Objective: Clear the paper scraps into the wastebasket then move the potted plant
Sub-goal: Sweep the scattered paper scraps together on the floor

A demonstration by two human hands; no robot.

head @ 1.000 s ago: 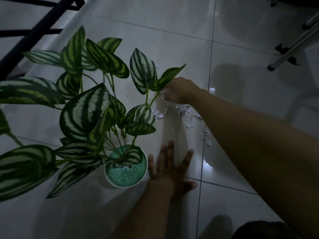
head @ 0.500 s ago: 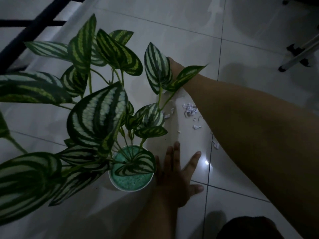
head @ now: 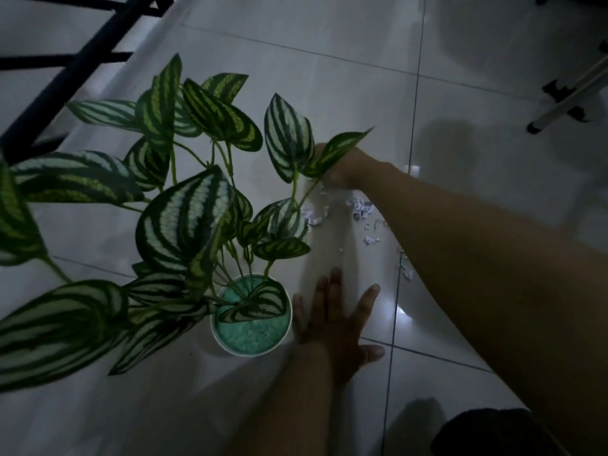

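A potted plant with striped green leaves stands on the tiled floor in a white pot (head: 215, 337) filled with green gravel. My left hand (head: 335, 327) lies flat on the floor just right of the pot, fingers spread, holding nothing. Small white paper scraps (head: 362, 210) are scattered on the floor beyond it. My right hand (head: 342, 169) reaches down to the far edge of the scraps, partly hidden behind a leaf; its fingers curl toward the floor and I cannot see what is in them. No wastebasket is in view.
A black metal frame (head: 65, 77) crosses the top left corner. White legs with black feet (head: 559, 103) stand at the top right. A dark shape (head: 487, 432) sits at the bottom right edge. Leaves overhang the floor to the left.
My right hand reached farther away behind the leaves, then pulled back toward the scraps. My left hand has stayed flat on the floor beside the pot.
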